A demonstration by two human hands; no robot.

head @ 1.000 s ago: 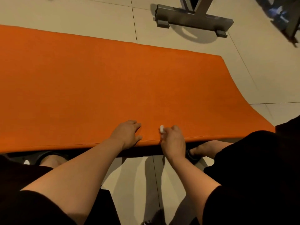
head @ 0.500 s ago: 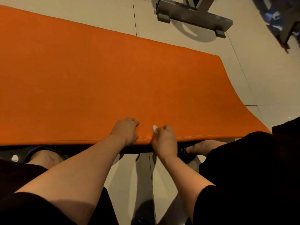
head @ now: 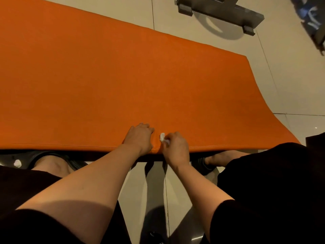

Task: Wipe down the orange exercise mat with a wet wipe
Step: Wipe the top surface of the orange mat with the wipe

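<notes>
Seen from the head camera, looking down. Orange exercise mat (head: 123,81) spread flat over the pale tiled floor (head: 299,85), filling the upper left and the middle of the frame, with its near long edge running across just above the knees. Left hand (head: 139,138) laid on this near edge at lower centre, palm down, fingers slightly bent and resting on the surface, holding nothing; probably pressing the mat so it does not slide or wrinkle under the rubbing. Right hand (head: 176,148) just beside it, fingers curled around a small crumpled wet wipe (head: 162,137), only a white bit showing at the fingertips, pushed against the mat close to the edge. Wipe bunched small, most likely for scrubbing one spot with more force. Most of the orange surface far from both hands, so seemingly much left to wipe; wet or dry areas not possible to tell. Grey metal base (head: 219,13) of some equipment at the upper right, well apart from the mat. Small white crumpled object (head: 17,163) at the left edge, near a dark sandal; nature unclear.
</notes>
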